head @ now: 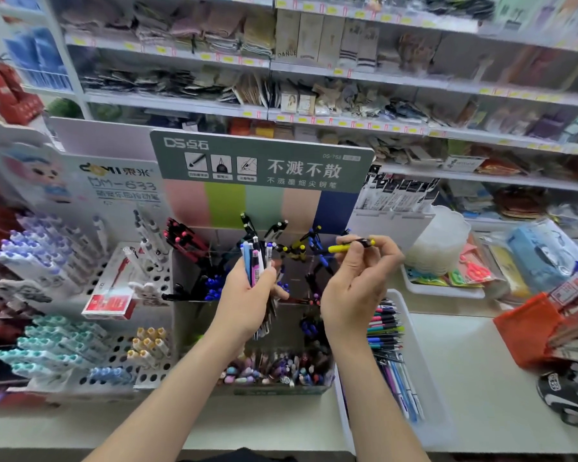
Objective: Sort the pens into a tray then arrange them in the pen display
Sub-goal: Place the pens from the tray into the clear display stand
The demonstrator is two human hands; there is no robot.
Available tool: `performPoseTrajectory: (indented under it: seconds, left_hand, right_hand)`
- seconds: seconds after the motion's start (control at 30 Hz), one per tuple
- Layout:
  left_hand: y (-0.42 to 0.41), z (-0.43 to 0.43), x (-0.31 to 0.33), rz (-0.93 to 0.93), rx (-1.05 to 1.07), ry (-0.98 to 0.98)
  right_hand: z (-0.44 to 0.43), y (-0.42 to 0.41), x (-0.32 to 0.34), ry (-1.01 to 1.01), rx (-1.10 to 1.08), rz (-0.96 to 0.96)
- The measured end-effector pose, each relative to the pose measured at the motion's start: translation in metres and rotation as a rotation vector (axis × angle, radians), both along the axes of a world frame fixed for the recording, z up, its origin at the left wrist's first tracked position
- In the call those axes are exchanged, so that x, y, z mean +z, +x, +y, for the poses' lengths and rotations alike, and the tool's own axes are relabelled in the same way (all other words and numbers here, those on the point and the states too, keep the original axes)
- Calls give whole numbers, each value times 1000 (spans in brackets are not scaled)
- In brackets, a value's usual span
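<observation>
My left hand (249, 296) grips a bundle of pens (257, 258), blue, pink and white, held upright over the middle of the pen display (254, 181). My right hand (357, 281) pinches a yellow-and-black pen (339, 248) sideways above the display's right compartments. The display is a green-headed card stand with compartments holding black, yellow, blue and red pens. To its right a white tray (424, 365) holds several pens (384, 328) lying flat.
White perforated pen racks (64, 348) with purple and teal pens stand at the left, with a red box (109, 303) beside them. A stack of white plastic trays (442, 241), stationery packs and an orange bag (528, 328) crowd the right counter. Shelves rise behind.
</observation>
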State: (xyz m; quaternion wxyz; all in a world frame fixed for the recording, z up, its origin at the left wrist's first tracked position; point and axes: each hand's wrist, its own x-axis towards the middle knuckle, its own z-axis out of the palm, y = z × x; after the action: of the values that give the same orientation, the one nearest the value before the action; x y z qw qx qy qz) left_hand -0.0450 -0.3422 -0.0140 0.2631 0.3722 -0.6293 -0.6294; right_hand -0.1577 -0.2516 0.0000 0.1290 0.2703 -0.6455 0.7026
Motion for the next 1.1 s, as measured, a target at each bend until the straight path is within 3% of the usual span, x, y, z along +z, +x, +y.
performPoseTrajectory:
  seconds: [0.17, 0.37, 0.5, 0.63, 0.77, 0.9, 1.0, 1.1]
  left_hand:
    - [-9, -1, 8, 32, -30, -10]
    - [-16, -8, 12, 49, -49, 34]
    - [-19, -12, 16, 63, -85, 45]
    - [-16, -9, 17, 59, -31, -5]
    - [-12, -7, 14, 79, 37, -49]
    - [-6, -8, 16, 76, -39, 7]
    - [1, -10, 13, 97, -123, 84]
    - [9, -9, 11, 107, -181, 103]
  right_hand:
    - [-11, -21, -25, 273, 50, 196]
    - [-14, -46, -27, 543, -81, 383]
    - [-17, -50, -21, 557, 76, 407]
    - [-19, -53, -18, 587, 29, 366]
    - [-22, -51, -13, 797, 116, 425]
    - [-26, -46, -12, 999, 103, 446]
    - [-24, -33, -9, 761, 51, 372]
    - [-17, -8, -1, 482, 285, -17]
